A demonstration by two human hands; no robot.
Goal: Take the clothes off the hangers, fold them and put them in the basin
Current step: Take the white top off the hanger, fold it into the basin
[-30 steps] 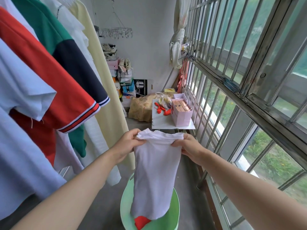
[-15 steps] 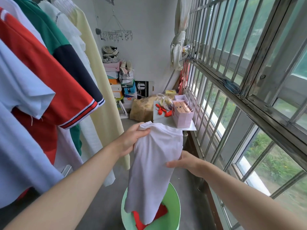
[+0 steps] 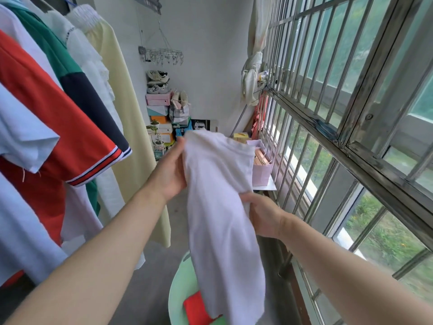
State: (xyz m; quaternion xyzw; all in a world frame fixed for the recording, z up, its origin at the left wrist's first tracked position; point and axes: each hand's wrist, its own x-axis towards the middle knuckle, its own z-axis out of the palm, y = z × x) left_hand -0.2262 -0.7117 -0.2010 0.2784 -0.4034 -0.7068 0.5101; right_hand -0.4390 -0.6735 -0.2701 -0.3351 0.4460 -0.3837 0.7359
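A white garment (image 3: 218, 207), folded lengthwise, hangs in front of me above the green basin (image 3: 181, 285). My left hand (image 3: 169, 171) holds its upper left edge, fingers against the cloth. My right hand (image 3: 262, 214) grips the right edge about halfway down. A folded red piece (image 3: 195, 309) lies in the basin, partly hidden by the garment's lower end. On the left several clothes hang on hangers: a light blue shirt (image 3: 21, 141), a red polo (image 3: 61, 127), a green and navy shirt (image 3: 77, 85), a white top (image 3: 91, 59) and a pale yellow garment (image 3: 131, 127).
A barred window grille (image 3: 339, 118) runs along the right. A small white table (image 3: 266, 186) with a pink box (image 3: 261, 170) stands ahead by the window. Stacked shoe boxes (image 3: 161, 113) and shoes sit against the back wall. The floor is a narrow grey strip (image 3: 152, 289).
My right hand has let go of the top right corner and moved down to grip the garment's right side. My left hand has lifted the top edge higher.
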